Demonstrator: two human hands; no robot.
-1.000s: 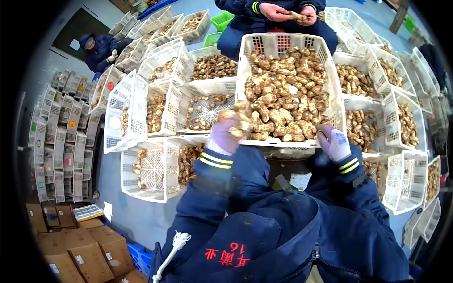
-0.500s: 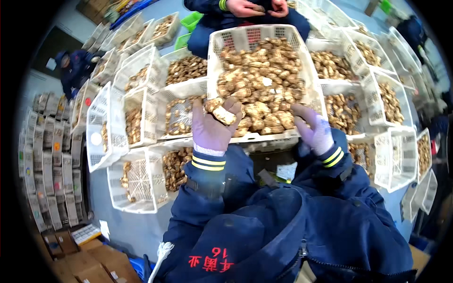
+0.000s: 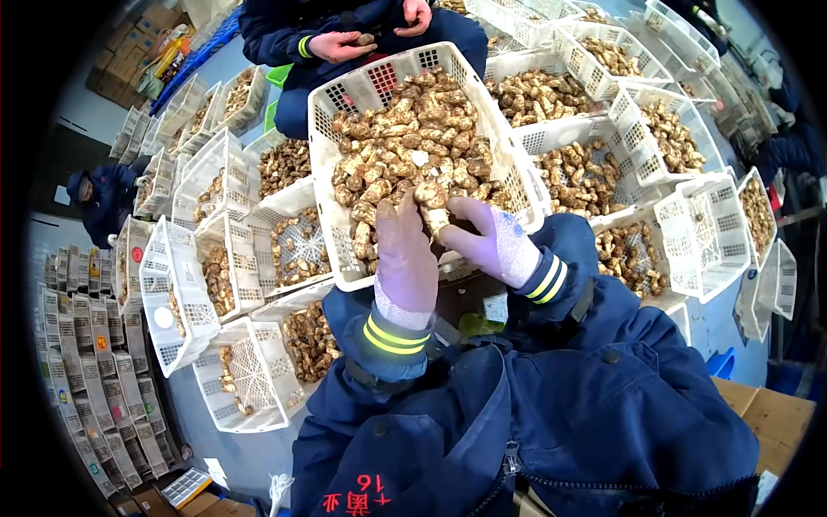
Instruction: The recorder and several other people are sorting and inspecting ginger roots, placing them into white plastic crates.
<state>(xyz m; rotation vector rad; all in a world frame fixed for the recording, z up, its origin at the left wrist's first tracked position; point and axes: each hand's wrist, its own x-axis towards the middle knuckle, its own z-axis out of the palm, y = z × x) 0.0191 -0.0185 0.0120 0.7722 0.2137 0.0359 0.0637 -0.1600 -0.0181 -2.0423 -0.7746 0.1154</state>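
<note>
Evidently the big white perforated plastic crate [image 3: 515, 177] is heaped with brown mushrooms [image 3: 405, 133], so much seems left; the smaller white mesh crates [image 3: 257, 369] alongside are partly filled. Their edges crowd both sides, with open room above. Over the near rim, the purple-gloved left hand [image 3: 407, 258] has an unclear grip; the purple-gloved right hand [image 3: 493, 244] clamps one brown-capped, pale-stemmed mushroom [image 3: 432, 195].

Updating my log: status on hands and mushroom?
Purple-gloved left hand, purple-gloved right hand flanking brown-capped, pale-stemmed mushroom. Grip unclear. Heaped white plastic crate behind.
</note>
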